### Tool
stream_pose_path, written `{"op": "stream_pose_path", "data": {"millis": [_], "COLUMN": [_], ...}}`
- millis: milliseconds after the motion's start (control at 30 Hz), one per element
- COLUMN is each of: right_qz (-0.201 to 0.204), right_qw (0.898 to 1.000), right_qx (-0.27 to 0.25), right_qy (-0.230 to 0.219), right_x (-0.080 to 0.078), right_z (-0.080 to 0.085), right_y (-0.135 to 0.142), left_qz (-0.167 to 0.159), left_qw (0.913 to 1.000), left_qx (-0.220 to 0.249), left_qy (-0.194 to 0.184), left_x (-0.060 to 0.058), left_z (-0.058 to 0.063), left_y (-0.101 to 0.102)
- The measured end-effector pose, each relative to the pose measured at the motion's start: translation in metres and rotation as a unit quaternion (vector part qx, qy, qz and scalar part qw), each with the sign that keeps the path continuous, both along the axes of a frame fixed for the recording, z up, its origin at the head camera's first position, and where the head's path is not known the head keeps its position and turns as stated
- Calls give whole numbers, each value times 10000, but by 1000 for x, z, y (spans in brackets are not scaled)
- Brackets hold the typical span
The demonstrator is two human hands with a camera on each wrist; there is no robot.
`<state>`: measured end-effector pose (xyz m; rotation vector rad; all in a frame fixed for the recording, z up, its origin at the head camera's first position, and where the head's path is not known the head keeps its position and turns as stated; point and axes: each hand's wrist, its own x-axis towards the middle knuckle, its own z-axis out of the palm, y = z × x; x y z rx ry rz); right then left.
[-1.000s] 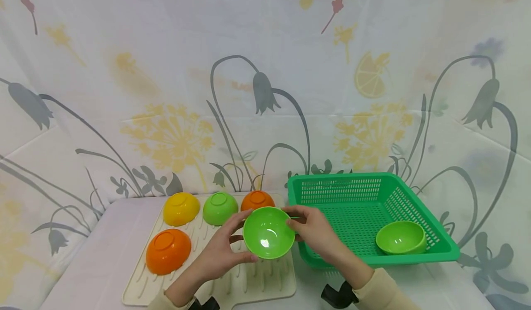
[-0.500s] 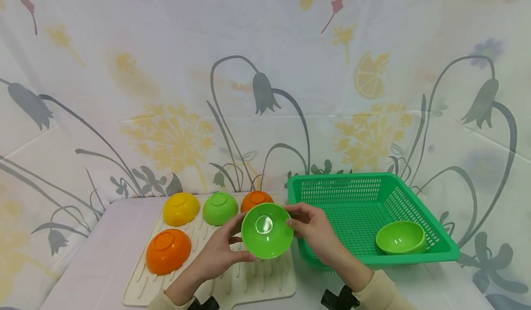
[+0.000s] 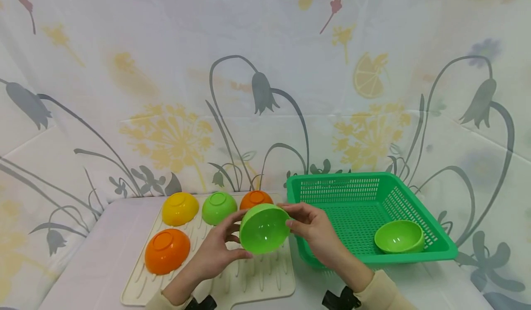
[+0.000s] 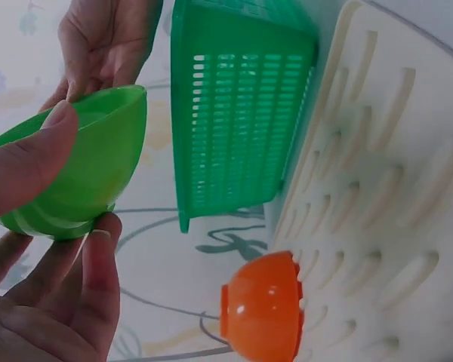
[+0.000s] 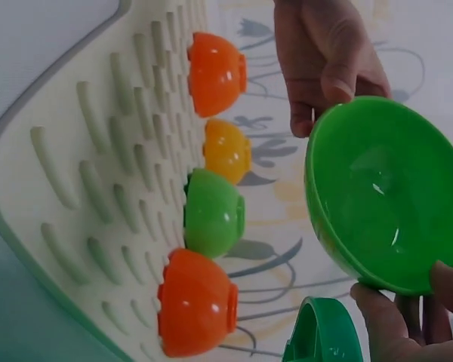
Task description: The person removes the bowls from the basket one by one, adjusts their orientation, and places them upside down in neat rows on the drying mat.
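Observation:
Both hands hold a green bowl (image 3: 264, 230) in the air over the front right of the cream drying mat (image 3: 249, 277). Its inside faces the head camera, tilted. My left hand (image 3: 215, 247) grips the left side, thumb at the rim and fingers (image 4: 98, 279) under the base in the left wrist view. On the other side my right hand (image 3: 313, 227) pinches the rim between thumb and fingers. Upside down on the mat lie a yellow bowl (image 3: 180, 208), another green bowl (image 3: 219, 208) and two orange bowls, one nearer (image 3: 167, 251) and one partly hidden behind the held bowl (image 3: 256, 199).
To the right of the mat stands a green plastic basket (image 3: 340, 177) with slotted walls. One light green bowl (image 3: 399, 237) sits in its front right corner. A patterned cloth (image 3: 265, 130) hangs behind, and a white cloth covers the table (image 3: 95, 264).
The held green bowl has tipped between the hands, first showing its inside more fully and now turned more edge-on. The hands stay nearly in place; the other bowls and the basket have not moved.

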<state>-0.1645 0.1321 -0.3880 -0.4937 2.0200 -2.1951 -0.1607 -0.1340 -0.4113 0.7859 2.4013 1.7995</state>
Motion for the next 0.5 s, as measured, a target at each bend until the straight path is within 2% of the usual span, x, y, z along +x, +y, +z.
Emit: {"op": "stream_pose_path", "data": {"millis": [133,300,400,500], "right_qz": [241,540,638,645], "right_qw": [9996,9983,9975,9970], "right_qx": [111,214,277,411], "right_qy": [28,-54,-89,-98], "right_x": [-1,-1,0,0], "right_z": [2,4,5,5], "right_y": [2,4,5,5], "left_qz": [105,191,172,178], "left_qw": [9981,9938,9886,9791], "left_qx": [-227,-590,-865,-1201], "left_qy": [560,921,1216,1633], "left_x": [1,3,3,4], "left_z": [1,5,6,7], "left_y": [-3,-5,-6,-8]}}
